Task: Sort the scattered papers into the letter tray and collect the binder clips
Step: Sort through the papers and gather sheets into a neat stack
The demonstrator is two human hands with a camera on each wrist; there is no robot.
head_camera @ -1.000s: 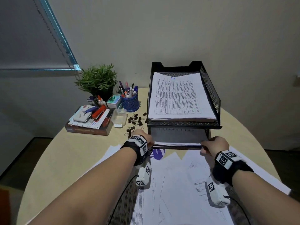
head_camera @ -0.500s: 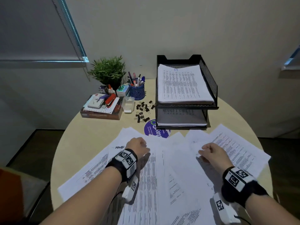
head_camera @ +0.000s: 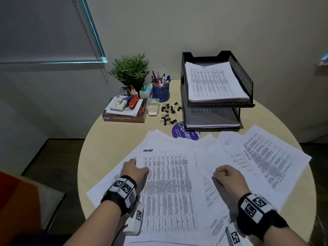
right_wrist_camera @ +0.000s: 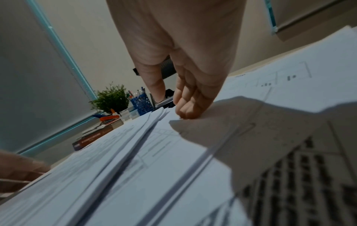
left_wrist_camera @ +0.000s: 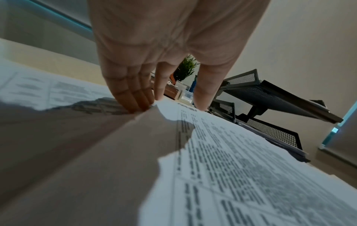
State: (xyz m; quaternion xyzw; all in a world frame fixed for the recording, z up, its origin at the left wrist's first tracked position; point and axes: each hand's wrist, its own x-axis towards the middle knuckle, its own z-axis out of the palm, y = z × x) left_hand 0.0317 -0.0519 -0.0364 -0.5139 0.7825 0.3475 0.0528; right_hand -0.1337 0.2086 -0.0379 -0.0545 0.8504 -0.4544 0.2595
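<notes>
My left hand (head_camera: 134,170) lies on the left edge of the gridded sheet (head_camera: 170,190), fingers (left_wrist_camera: 133,97) nearly straight and close together, tips pressing the paper, thumb set apart on the sheet's face; it clamps nothing. My right hand (head_camera: 226,176) rests on the overlapping pages to the right with its fingers (right_wrist_camera: 186,110) curled down so the tips touch paper, and I cannot tell whether they pinch a sheet or only lean on it. The scattered papers (head_camera: 266,157) fan across the near half of the round table (head_camera: 99,150), well short of the letter tray (head_camera: 243,80), whose two black mesh tiers already hold stacks. The binder clips (head_camera: 169,112) lie loose just left of the tray's lower tier, beside a clear plastic box (head_camera: 152,107). I judge the risk is in the paper itself: thin, smooth sheets lying at different angles, several layers deep, so dragging one edge could slide its neighbours along or push the outer pages off the table's curved rim. Gathering them skewed could bend corners, and an uneven bundle may catch on the tray's low front lip. The clips are small, hard and many, with wire handles sticking out; a sweeping sheet could scatter them toward the pen cup (head_camera: 160,92) or under the paper.
</notes>
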